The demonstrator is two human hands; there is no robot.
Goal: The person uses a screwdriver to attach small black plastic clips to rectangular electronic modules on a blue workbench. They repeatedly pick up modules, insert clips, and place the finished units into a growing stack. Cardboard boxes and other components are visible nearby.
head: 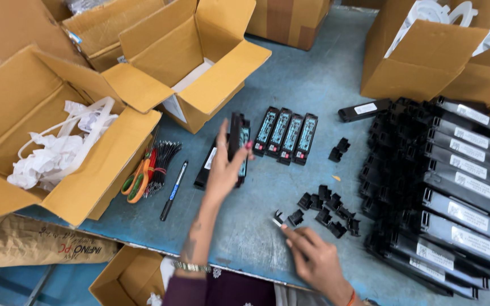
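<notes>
My left hand (226, 168) is raised over the blue table (307, 79) and grips a long black rectangular unit (238, 139) held upright. My right hand (308, 254) rests low near the front edge, its fingertips on a small black clip (279, 219). Just beyond that lies a loose cluster of several small black clips (331, 211). A row of several black units with teal labels (286, 131) lies side by side past my left hand. Another black unit (206, 165) lies flat under my left hand.
A big stack of long black units with white labels (449, 187) fills the right side. Open cardboard boxes stand at left (41, 136), back centre (194, 62) and back right (426, 62). Orange scissors (138, 179), black cable ties (163, 164) and a pen (174, 190) lie left of centre.
</notes>
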